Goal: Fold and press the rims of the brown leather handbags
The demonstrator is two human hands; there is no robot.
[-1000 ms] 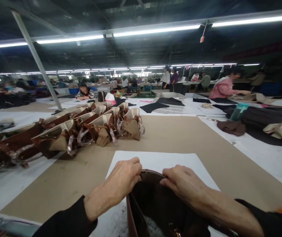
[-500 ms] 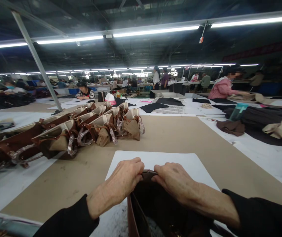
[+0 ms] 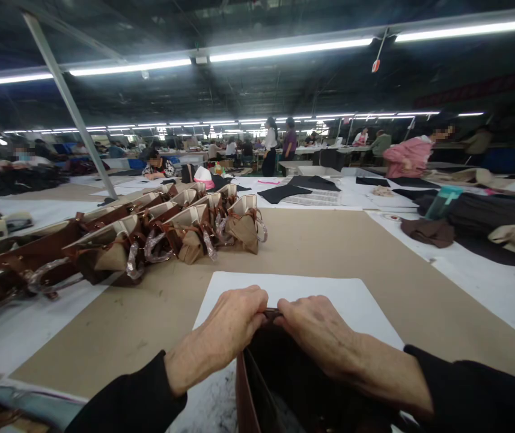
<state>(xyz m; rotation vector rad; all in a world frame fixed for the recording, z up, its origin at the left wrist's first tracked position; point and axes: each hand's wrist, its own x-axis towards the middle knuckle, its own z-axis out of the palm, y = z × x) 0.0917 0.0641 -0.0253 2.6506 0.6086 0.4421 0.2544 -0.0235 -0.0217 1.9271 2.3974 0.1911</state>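
Observation:
A dark brown bag (image 3: 279,379) stands open in front of me at the bottom of the view, on a white sheet (image 3: 293,291). My left hand (image 3: 228,328) is closed over the far rim of the bag from the left. My right hand (image 3: 318,334) grips the same rim from the right, its fingers curled over the edge. The two hands nearly touch at the middle of the rim. Both forearms wear black sleeves.
A row of several tan and brown bags (image 3: 180,231) with wrapped handles lies to the left on the brown table covering (image 3: 329,246). Dark fabric pieces (image 3: 428,231) and a teal bottle (image 3: 440,201) lie to the right. A person in pink (image 3: 408,159) and other workers are farther back.
My right hand has slid left along the bag's rim toward my left hand, closing the gap between them. The view has tilted slightly.

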